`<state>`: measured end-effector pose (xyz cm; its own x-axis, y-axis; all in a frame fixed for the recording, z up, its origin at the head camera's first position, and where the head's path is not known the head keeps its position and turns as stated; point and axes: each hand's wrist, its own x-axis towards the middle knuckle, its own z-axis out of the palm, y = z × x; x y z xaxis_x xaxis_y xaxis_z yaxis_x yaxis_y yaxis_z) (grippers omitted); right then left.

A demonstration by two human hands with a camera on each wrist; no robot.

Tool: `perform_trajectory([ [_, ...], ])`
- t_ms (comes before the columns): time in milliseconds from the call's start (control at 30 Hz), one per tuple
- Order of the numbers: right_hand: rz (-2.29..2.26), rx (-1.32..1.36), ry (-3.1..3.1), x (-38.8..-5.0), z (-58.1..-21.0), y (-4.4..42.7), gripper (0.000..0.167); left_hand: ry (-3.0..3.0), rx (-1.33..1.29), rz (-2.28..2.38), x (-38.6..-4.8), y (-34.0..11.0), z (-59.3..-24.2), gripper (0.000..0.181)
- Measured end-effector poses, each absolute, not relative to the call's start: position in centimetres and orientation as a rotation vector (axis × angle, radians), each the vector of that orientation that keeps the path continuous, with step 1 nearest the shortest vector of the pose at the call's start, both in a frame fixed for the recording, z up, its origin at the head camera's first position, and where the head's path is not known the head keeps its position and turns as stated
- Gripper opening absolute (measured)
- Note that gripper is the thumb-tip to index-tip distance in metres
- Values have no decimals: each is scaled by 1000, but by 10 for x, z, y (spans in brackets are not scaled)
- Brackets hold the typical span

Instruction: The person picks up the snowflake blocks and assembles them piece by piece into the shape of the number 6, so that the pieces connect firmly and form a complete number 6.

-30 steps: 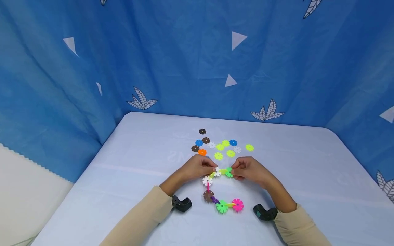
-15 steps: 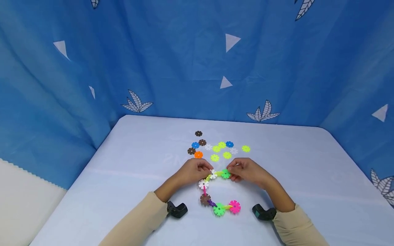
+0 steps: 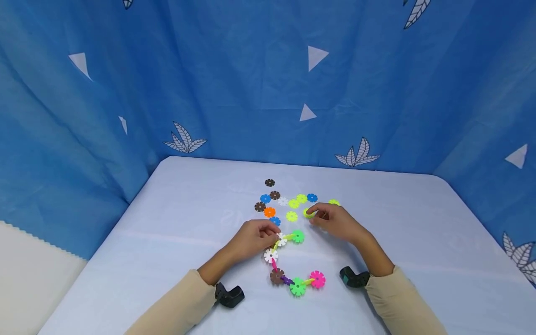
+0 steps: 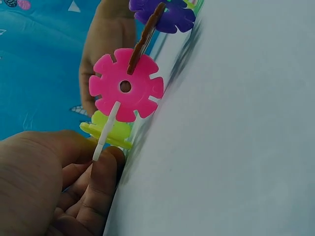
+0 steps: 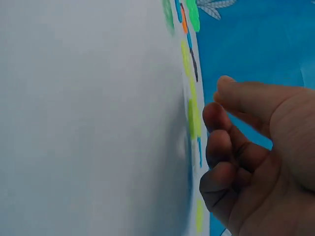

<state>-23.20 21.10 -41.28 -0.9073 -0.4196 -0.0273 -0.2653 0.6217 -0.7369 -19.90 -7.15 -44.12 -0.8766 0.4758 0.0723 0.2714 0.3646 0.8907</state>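
Note:
My left hand (image 3: 251,239) pinches a white notched disc (image 3: 282,240) in a curved chain of interlocked plastic discs. Beyond that disc, a yellow disc (image 3: 289,237) and a green disc (image 3: 298,236) form the chain's upper end. Lower down come a white disc (image 3: 271,256), a pink one (image 4: 126,86), a brown disc (image 3: 277,277), a purple disc (image 3: 287,280), a second green disc (image 3: 298,287) and a pink end disc (image 3: 318,279). My right hand (image 3: 340,224) hovers at a loose yellow disc (image 3: 307,215), partly hidden by its fingers. The right wrist view shows nothing between thumb and fingers.
Several loose discs lie behind the chain, among them an orange disc (image 3: 270,212), a blue disc (image 3: 274,221) and a dark brown disc (image 3: 270,183). A white cloth covers the table (image 3: 201,195). Behind it hangs a blue curtain (image 3: 251,93).
My right hand has let go of the green disc and moved up to the loose yellow disc. The left hand, still pinching the white disc, has shifted slightly left with the chain.

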Motion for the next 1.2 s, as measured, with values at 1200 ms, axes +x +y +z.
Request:
perform_trajectory([
  [1200,-861,-777,2659,-230,-411,206,15,2370,637,1530,-201,-72,-443,11],
])
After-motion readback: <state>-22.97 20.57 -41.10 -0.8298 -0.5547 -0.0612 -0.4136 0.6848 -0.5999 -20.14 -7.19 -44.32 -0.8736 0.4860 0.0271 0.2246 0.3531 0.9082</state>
